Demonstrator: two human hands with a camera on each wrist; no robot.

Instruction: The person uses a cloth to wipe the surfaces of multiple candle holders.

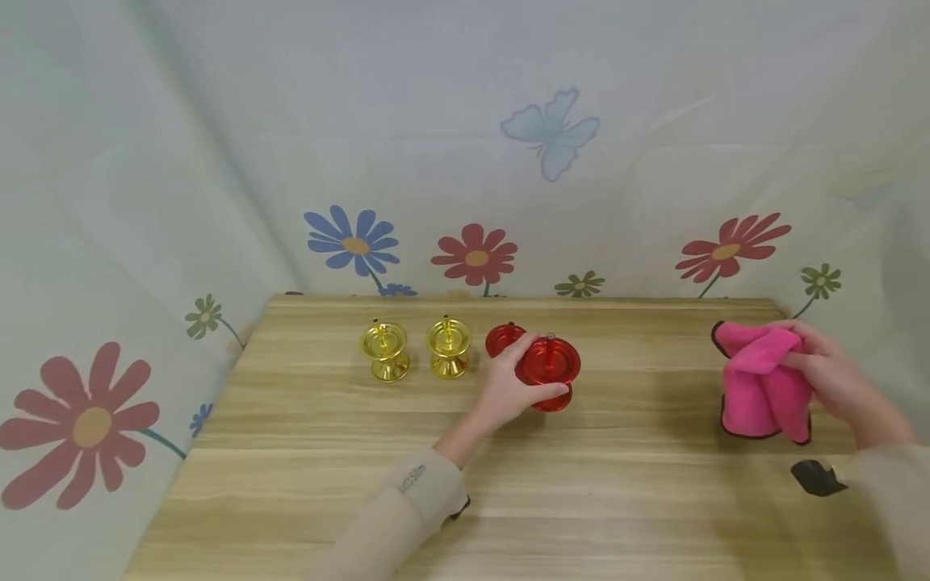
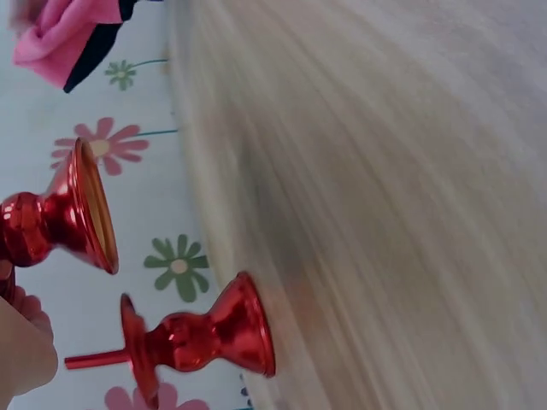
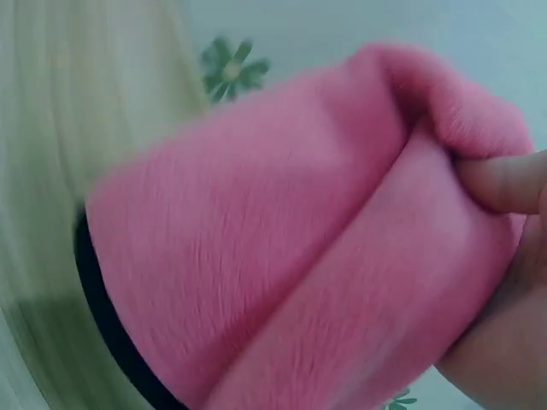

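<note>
My left hand [image 1: 504, 393] grips a shiny red candle holder [image 1: 554, 367] between thumb and fingers. In the left wrist view the flared base of this candle holder [image 2: 64, 213] is lifted off the table, with wall showing beneath it. A second red candle holder [image 2: 192, 340] stands upright on the table beside it, partly hidden behind my left hand in the head view. At the right, my right hand [image 1: 835, 375] pinches a pink cloth [image 1: 759, 387] with black edging. The cloth hangs bunched in folds, and fills most of the right wrist view.
Two gold candle holders [image 1: 385, 343] stand side by side left of the red ones on the wood-grain table [image 1: 305, 476]. A pale curtain [image 1: 407, 145] printed with flowers and a butterfly hangs behind the table and along its sides.
</note>
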